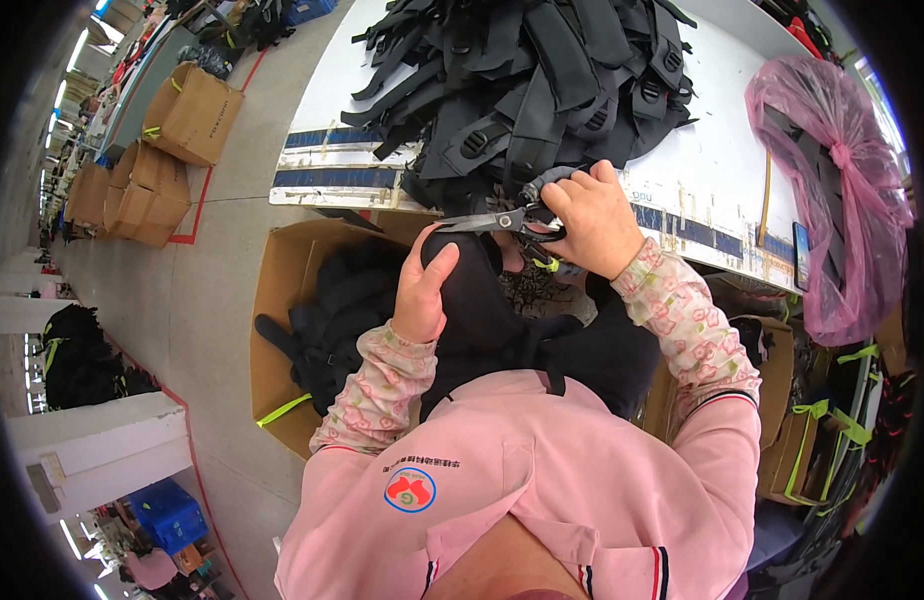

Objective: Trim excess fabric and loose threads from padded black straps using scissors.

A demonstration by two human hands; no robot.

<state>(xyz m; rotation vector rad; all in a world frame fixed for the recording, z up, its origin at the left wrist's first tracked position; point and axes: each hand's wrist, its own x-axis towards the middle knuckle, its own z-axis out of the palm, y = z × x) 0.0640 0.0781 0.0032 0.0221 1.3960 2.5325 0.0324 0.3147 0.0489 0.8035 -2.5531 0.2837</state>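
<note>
My right hand [594, 222] is closed around the dark handles of a pair of scissors [494, 222]. The metal blades point left and lie across the top end of a black padded strap [474, 285]. That end is pinched between the thumb and fingers of my left hand [422, 288], right beside the blade tips. From there the strap hangs toward my lap. Whether the blades touch its fabric, I cannot tell. Just beyond both hands, a big heap of black straps with buckles [527, 90] covers the middle of the white table [722, 140].
An open cardboard box [282, 290] of black straps stands left of my lap. A pink plastic bag [862, 240] hangs over the table's right side, near a phone [801, 255]. More cartons [194, 112] stand on the floor at far left. Boxes with yellow-green strips [797, 450] sit at right.
</note>
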